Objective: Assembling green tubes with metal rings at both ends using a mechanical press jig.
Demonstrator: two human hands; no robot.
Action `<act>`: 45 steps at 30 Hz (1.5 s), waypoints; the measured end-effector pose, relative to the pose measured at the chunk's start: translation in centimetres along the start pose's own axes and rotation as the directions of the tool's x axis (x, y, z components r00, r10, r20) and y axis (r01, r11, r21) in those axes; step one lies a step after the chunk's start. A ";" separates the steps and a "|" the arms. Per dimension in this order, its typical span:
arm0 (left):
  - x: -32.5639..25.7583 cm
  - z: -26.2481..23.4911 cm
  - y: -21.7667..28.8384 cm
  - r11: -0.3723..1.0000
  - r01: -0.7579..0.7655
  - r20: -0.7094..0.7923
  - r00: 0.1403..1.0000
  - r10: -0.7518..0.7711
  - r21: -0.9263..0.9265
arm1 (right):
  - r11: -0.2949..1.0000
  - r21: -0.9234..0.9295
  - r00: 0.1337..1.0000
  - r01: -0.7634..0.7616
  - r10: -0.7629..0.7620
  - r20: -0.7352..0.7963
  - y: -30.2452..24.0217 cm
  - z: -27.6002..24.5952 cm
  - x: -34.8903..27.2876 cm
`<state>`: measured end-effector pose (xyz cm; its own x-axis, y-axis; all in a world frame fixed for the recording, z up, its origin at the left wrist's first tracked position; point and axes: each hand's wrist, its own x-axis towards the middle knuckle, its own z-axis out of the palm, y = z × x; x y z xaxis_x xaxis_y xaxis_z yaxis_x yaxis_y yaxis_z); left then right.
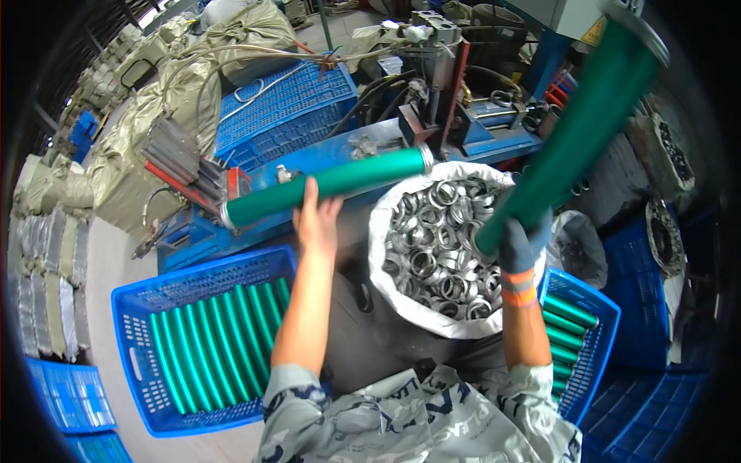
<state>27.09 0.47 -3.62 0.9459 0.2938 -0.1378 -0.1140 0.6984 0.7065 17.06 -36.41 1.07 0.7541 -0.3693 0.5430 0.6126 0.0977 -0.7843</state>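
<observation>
My bare left hand (317, 224) is at the middle of a shiny green tube (363, 174), one finger laid over it and the others lower, against its underside. Silver rings cap both ends of this tube, which slants slightly up to the right in front of the blue machine. A dark glove with an orange cuff covers my right hand (522, 248), closed around the lower end of a second green tube (575, 123). That tube leans up to the upper right, blurred, with a metal ring at its top. Below and between the hands stands a white sack (380, 266) of loose metal rings (444, 239).
A blue crate (127, 339) of green tubes sits at the lower left, another blue crate (606, 324) of tubes at the lower right. Across the far side runs the blue machine bench (201, 239) with hoses and clamps. Wrapped bales (131, 170) are stacked left.
</observation>
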 end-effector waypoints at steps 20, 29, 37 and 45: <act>19.3 -4.8 -5.0 0.972 0.192 -0.235 0.959 -0.157 0.134 | 0.915 -0.334 0.884 -0.225 0.048 -0.466 -14.7 -21.8 -14.8; 24.1 -9.2 -5.0 0.977 0.192 0.157 0.966 -0.204 0.089 | 0.511 -0.407 0.562 -0.757 0.193 -0.804 -13.6 -40.3 -28.7; 13.4 -9.6 -6.4 0.855 0.162 -0.001 0.983 -0.186 0.492 | 0.190 -0.145 0.174 -0.971 0.151 -0.973 -6.7 -48.3 -38.9; -0.8 -21.6 2.0 0.778 0.163 -0.262 0.965 0.002 0.607 | 0.370 -0.019 0.116 -0.929 0.241 -0.963 6.5 -54.8 -34.9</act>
<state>19.51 15.67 -17.06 0.8329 0.4560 -0.3135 0.2499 0.1955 0.9483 -18.26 -73.55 -39.45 0.0072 -0.9095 -0.4156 -0.4780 0.3619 -0.8003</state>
